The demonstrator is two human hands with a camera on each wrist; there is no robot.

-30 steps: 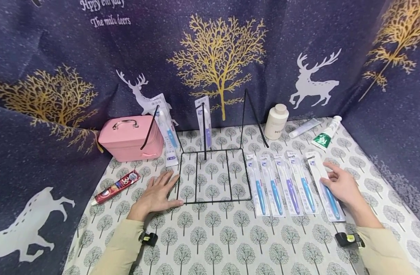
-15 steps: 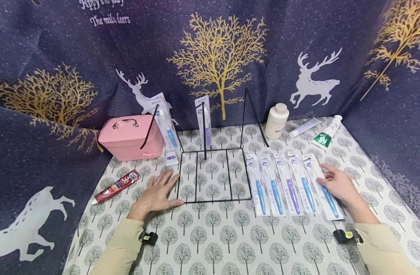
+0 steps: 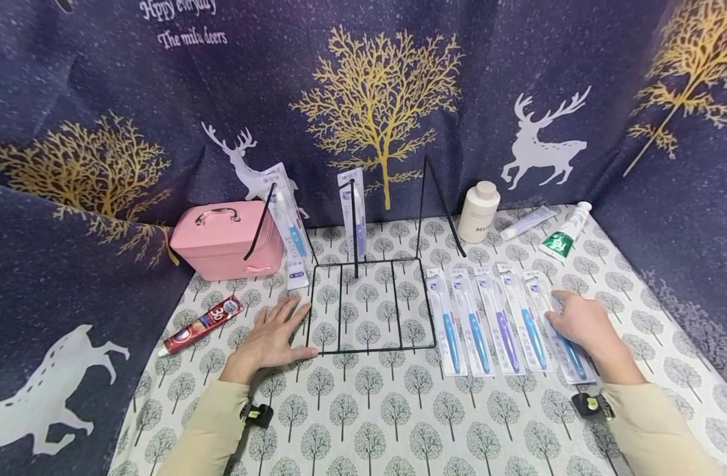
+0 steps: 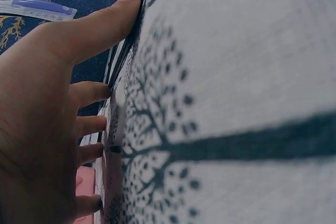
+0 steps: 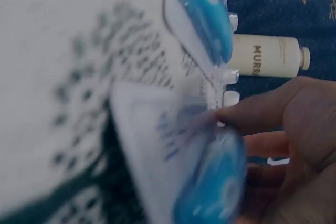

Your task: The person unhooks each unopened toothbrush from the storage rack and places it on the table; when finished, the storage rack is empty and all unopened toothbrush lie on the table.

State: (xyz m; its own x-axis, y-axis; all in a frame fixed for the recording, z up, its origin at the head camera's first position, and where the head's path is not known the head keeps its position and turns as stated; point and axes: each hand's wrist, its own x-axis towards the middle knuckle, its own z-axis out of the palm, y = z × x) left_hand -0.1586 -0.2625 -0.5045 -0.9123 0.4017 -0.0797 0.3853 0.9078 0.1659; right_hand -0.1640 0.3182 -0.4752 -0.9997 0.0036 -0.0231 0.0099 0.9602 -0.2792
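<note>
My left hand (image 3: 272, 334) lies with fingers spread on the patterned cloth, its thumb and fingertips at the left edge of a black wire rack (image 3: 375, 347). In the left wrist view, the left thumb (image 4: 107, 22) touches the black wire. At the right end of a row of several packaged toothbrushes, my right hand (image 3: 586, 324) pinches a blue packaged toothbrush (image 3: 573, 363) by its sides. The right wrist view has the thumb at one edge of this clear pack (image 5: 215, 177), with the other fingers partly hidden behind it. Another packaged toothbrush (image 3: 499, 324) in the row is purple.
Packaged toothbrushes hang on the rack's left hook (image 3: 288, 221) and middle hook (image 3: 360, 228); its right hook (image 3: 443, 205) carries nothing. Around stand a pink case (image 3: 226, 241), a red toothpaste tube (image 3: 201, 324), a cream bottle (image 3: 479, 211), a small white tube (image 3: 528, 223) and a green-white tube (image 3: 567, 233).
My right hand has shifted left, and the rightmost packaged toothbrush slid left with it, closer to the row. The left hand has stayed in place.
</note>
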